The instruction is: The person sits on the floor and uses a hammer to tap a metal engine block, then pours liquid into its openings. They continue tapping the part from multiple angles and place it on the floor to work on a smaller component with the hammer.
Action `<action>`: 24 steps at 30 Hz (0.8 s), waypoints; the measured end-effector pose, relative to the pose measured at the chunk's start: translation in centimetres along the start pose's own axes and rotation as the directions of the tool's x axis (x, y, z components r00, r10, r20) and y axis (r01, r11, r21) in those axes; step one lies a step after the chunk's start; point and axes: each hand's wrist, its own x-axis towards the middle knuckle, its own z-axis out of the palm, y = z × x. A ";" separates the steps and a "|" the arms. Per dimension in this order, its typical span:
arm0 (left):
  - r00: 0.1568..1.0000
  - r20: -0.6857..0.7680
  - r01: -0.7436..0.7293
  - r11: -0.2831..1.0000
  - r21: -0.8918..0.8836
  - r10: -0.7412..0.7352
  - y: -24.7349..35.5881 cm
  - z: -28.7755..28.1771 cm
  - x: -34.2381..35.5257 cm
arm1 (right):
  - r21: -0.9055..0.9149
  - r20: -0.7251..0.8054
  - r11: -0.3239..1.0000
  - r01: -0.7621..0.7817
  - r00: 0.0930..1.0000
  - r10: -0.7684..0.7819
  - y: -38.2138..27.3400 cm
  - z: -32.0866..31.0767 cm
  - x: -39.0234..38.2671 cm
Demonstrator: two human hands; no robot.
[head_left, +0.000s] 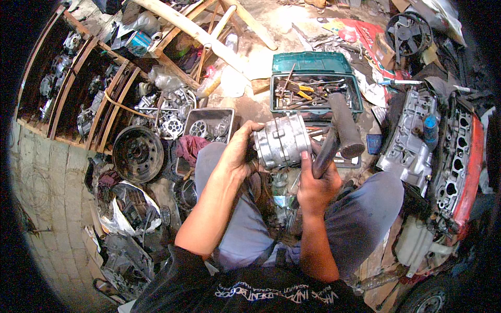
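Note:
A silvery, ribbed cylindrical metal housing (282, 142) is held up above my lap. My left hand (243, 150) is closed around its left end, with the thumb on top and the other fingers hidden behind. Wrapped round the handle of a dark-headed mallet (346, 129) is my right hand (316, 189). The mallet head points up and to the right, apart from the housing. My right thumb is against the housing's lower right edge, or very close to it.
An open green toolbox (315, 108) full of hand tools stands ahead. To the left are a grey tray (230, 116) with metal parts, a steel wheel (138, 154) and a wooden rack (99, 49). An engine part (404, 141) and a red-edged panel (472, 172) lie at right.

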 end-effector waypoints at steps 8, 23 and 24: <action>0.999 -0.029 0.041 0.990 0.138 -0.037 0.2 0.4 -0.5 | -0.052 0.011 0.976 -0.210 0.977 0.211 -2.3 -1.1 0.5; 0.964 0.069 -0.222 0.632 0.742 0.258 -2.0 0.7 0.4 | 0.168 -0.123 0.946 -0.276 0.946 0.298 -1.7 -1.9 1.6; 0.966 0.059 -0.210 0.627 0.750 0.253 -2.1 0.8 0.4 | 0.178 -0.130 0.945 -0.273 0.946 0.298 -1.7 -1.9 1.6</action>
